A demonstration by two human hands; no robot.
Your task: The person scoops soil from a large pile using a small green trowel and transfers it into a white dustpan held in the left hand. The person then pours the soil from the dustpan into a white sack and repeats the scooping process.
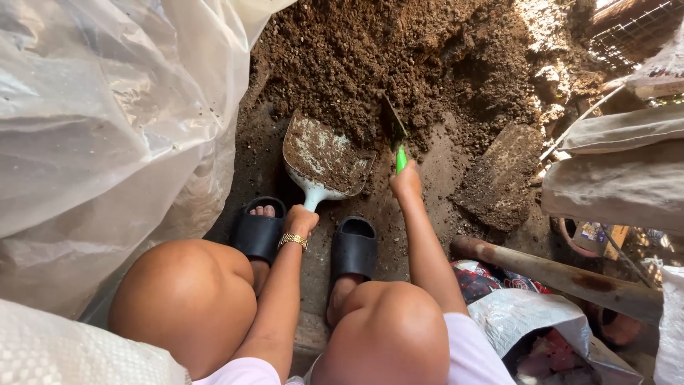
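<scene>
Head view of a squatting person working loose brown soil on a dirt floor. The left hand [301, 218], gold bracelet at the wrist, is closed around the handle of a white plastic scoop [324, 158] whose wide pan lies flat on the floor at the near foot of the heap of dark brown crumbly soil [399, 60] and is partly filled with it. The right hand [406, 182] is closed on the green handle of a small dark-bladed hand trowel [394, 132], its tip pushed into the heap just beside the scoop's right rim. The scoop is judged stiff and light when empty, noticeably heavier and front-weighted when loaded, so it is best held by its handle close to the pan and kept level; the soil is loose and spills readily. The trowel is rigid and thin. Clear plastic sheeting [107, 121] crowds the left side, and grey filled sacks [620, 178] and a rusty pipe [563, 274] the right, leaving narrow working room. Black slide sandals [353, 248] rest on the packed dirt floor [445, 164].
</scene>
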